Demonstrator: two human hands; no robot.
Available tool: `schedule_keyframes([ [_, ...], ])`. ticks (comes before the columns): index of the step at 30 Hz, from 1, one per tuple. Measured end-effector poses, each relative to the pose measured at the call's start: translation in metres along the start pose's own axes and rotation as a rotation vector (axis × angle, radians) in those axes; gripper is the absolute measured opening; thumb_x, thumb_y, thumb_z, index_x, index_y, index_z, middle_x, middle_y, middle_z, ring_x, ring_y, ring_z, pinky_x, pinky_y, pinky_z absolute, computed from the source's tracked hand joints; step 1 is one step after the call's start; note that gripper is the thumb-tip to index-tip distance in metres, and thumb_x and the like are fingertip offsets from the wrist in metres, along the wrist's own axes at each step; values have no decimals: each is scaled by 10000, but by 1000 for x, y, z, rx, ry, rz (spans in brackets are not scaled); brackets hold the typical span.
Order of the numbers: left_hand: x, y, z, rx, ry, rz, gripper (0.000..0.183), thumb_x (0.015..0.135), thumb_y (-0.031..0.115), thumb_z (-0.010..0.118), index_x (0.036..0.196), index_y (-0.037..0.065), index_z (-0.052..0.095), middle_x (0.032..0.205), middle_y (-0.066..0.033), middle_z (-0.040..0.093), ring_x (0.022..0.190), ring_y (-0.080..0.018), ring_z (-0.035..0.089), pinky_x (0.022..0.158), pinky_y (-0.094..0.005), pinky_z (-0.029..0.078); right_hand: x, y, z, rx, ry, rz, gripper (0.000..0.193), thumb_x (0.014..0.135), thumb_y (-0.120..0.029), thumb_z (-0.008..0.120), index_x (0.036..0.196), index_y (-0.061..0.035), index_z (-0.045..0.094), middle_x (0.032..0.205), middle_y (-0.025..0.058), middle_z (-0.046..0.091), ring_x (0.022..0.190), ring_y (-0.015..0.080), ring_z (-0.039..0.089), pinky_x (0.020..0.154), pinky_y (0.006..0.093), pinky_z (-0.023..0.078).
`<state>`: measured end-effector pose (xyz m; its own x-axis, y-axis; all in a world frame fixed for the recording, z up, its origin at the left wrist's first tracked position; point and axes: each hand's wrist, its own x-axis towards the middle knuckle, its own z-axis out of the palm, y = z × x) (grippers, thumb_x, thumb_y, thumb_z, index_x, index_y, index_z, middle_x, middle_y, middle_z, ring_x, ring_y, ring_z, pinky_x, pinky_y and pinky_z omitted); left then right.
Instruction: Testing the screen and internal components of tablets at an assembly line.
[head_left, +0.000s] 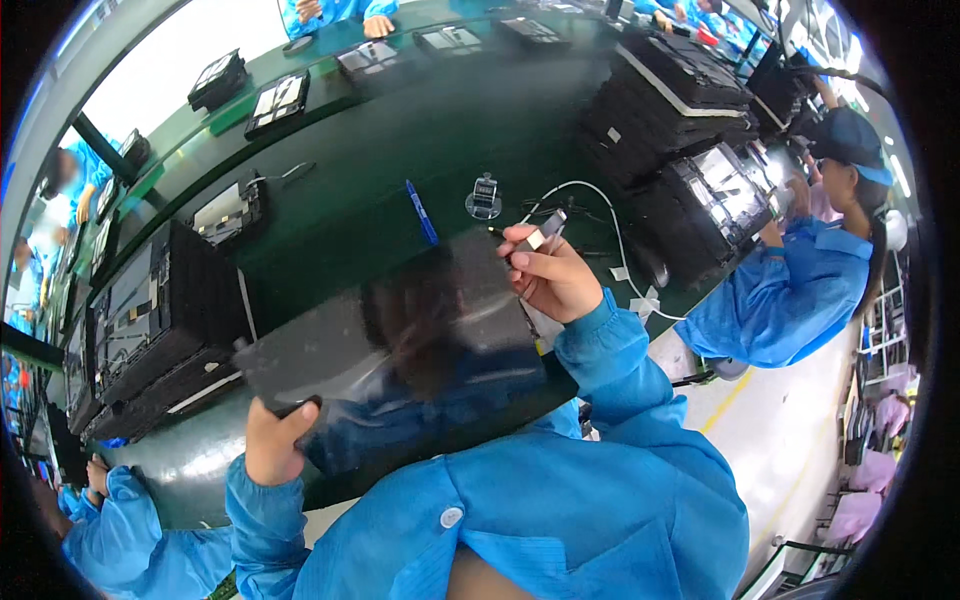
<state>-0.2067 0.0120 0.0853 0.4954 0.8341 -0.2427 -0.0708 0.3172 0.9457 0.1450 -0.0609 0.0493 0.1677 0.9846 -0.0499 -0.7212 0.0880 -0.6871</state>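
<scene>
In front of my body a dark, glossy screen panel (440, 345) is tilted and shows reflections. My left hand (275, 445) grips its lower left corner, thumb on the front and the other fingers hidden behind. At the upper right corner, my right hand (560, 280) is closed, pinching a small pale cable plug (532, 241) between thumb and fingers. Whether this hand also bears the panel I cannot tell. A metal-ended connector (554, 222) shows just beyond those fingertips. Past the panel's far edge lie a blue pen (422, 212) and a tally counter (484, 197).
Tall stacks of dark panels stand on the green table (420, 130): a left stack (170, 320) and a right stack (670, 110). A white cable (612, 215) curves on the right. A co-worker (800, 270) sits at the right; more panels line the far shelf (330, 90).
</scene>
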Motion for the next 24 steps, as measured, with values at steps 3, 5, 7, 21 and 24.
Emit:
schedule_keyframes([
  [3, 17, -10, 2, -63, -31, -151, 482, 760, 105, 683, 1181, -17, 482, 1135, -100, 557, 1016, -213, 527, 896, -336, 399, 2, 11, -17, -355, 261, -59, 217, 796, -85, 659, 1002, -37, 609, 867, 61, 628, 660, 116, 580, 570, 232, 476],
  [5, 26, -20, -3, -62, -25, -231, 485, 771, 107, 673, 1194, -17, 470, 1154, -106, 545, 1026, -221, 523, 907, -344, 394, 1, 10, -24, -461, 318, -32, 168, 803, -67, 642, 960, -13, 617, 842, 70, 629, 682, 115, 597, 594, 237, 488],
  [7, 34, -30, -15, -64, -25, -317, 489, 782, 108, 664, 1207, -17, 458, 1173, -112, 533, 1037, -229, 518, 918, -352, 390, -3, 10, -31, -694, 323, -77, 174, 808, -65, 636, 957, 18, 605, 819, 72, 630, 690, 128, 609, 538, 231, 494],
  [21, 36, 33, 8, 1205, -91, 156, 493, 832, 270, 601, 1224, 5, 463, 955, -175, 597, 747, -259, 602, 719, -348, 483, -39, -34, -60, -889, 270, 145, 186, 824, -53, 614, 967, 66, 608, 861, 126, 640, 771, 173, 644, 690, 254, 534],
  [24, 50, 18, 75, 1350, -512, 618, 459, 787, 265, 633, 1162, 34, 503, 1100, -160, 560, 1000, -321, 557, 835, -389, 460, -42, -38, -65, -906, 229, 178, 170, 837, -35, 588, 975, 63, 608, 863, 128, 639, 794, 186, 650, 698, 256, 534],
])
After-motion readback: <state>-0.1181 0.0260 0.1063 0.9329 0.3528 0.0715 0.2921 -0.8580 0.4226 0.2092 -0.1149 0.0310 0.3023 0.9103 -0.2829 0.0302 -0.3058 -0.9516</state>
